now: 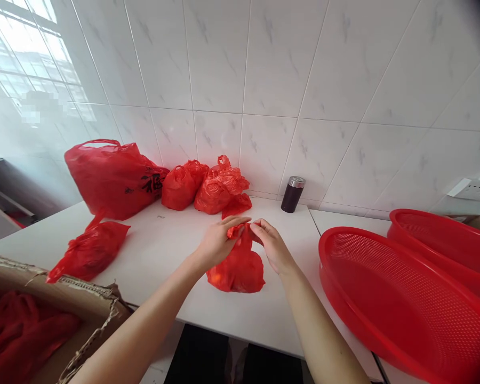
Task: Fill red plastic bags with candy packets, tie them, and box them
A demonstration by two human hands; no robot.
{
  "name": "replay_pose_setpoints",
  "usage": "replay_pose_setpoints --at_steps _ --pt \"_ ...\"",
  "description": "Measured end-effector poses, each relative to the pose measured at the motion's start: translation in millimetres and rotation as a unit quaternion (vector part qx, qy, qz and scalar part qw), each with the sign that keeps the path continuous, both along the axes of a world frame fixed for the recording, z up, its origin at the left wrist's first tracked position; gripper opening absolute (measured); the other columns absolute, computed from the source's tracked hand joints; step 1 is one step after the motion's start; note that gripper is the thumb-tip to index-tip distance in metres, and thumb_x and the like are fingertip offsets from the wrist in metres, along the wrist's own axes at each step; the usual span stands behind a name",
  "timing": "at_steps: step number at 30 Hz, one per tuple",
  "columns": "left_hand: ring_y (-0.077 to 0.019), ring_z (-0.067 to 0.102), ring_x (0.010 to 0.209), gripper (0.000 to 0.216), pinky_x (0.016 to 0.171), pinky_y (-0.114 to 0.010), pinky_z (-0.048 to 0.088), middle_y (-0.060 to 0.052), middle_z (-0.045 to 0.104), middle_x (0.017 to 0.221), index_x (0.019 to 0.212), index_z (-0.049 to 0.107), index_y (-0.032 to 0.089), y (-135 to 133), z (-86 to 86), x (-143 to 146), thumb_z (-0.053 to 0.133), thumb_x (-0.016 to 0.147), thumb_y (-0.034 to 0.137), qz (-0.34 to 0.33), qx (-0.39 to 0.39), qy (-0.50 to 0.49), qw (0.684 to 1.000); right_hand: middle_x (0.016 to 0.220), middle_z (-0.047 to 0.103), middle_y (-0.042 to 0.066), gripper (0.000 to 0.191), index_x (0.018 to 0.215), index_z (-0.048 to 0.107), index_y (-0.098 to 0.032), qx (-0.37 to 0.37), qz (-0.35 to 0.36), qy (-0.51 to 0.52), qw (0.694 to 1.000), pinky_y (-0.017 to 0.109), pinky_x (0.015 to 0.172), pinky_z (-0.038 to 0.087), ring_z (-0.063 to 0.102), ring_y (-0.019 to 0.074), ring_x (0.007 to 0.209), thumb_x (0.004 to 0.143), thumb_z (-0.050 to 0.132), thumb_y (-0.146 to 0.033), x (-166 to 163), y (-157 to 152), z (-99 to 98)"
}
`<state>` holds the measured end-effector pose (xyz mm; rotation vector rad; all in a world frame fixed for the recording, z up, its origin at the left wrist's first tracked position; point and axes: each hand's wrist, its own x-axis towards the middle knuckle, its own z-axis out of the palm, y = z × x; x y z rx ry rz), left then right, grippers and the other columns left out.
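Observation:
A small red plastic bag (238, 266), full and rounded, sits on the white table (164, 240) in front of me. My left hand (218, 240) and my right hand (274, 246) both pinch the gathered top of this bag, fingers closed on the plastic at its neck. The bag's contents are hidden.
Several more tied red bags (216, 186) lie by the tiled wall, a big one (112, 178) at the left and one (90, 250) nearer me. A dark jar (292, 194) stands at the back. Two red mesh baskets (404, 298) are at the right, a cardboard box (84, 304) at the lower left.

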<state>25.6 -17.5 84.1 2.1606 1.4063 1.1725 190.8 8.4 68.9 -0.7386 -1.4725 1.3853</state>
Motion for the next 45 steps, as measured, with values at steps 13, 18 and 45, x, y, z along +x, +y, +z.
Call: replay_pose_setpoints --at_steps 13,18,45 --pt "-0.0213 0.058 0.111 0.041 0.091 -0.033 0.047 -0.009 0.063 0.119 0.108 0.061 0.022 -24.2 -95.2 -8.9 0.031 0.096 0.047 0.196 -0.06 -0.213 0.955 0.08 0.066 0.002 0.026 0.095 0.038 -0.024 0.072 -0.357 -0.261 0.894 0.029 0.059 0.035 0.061 0.0208 0.069 0.093 0.034 -0.05 -1.1 26.4 -76.9" --pt "-0.0173 0.062 0.079 0.033 0.067 -0.028 0.046 -0.004 0.066 0.095 0.098 0.054 0.025 10.8 -106.7 7.5 0.026 0.097 0.041 0.24 -0.081 -0.133 0.958 0.075 0.066 0.002 0.023 0.099 0.036 -0.022 0.132 -0.345 -0.38 0.848 0.027 0.055 0.031 0.063 0.0217 0.065 0.096 0.031 -0.045 -18.1 22.8 -99.5" --pt "-0.024 0.062 0.077 0.021 0.065 -0.03 0.034 -0.009 0.069 0.092 0.096 0.058 0.023 82.3 -143.8 -6.0 0.039 0.088 0.016 0.255 -0.18 0.164 0.936 0.062 0.057 -0.003 0.019 0.096 0.04 -0.022 0.067 -0.387 -0.469 0.791 0.023 0.051 0.02 0.049 0.0147 0.05 0.097 0.032 -0.039 9.2 79.5 -143.5"
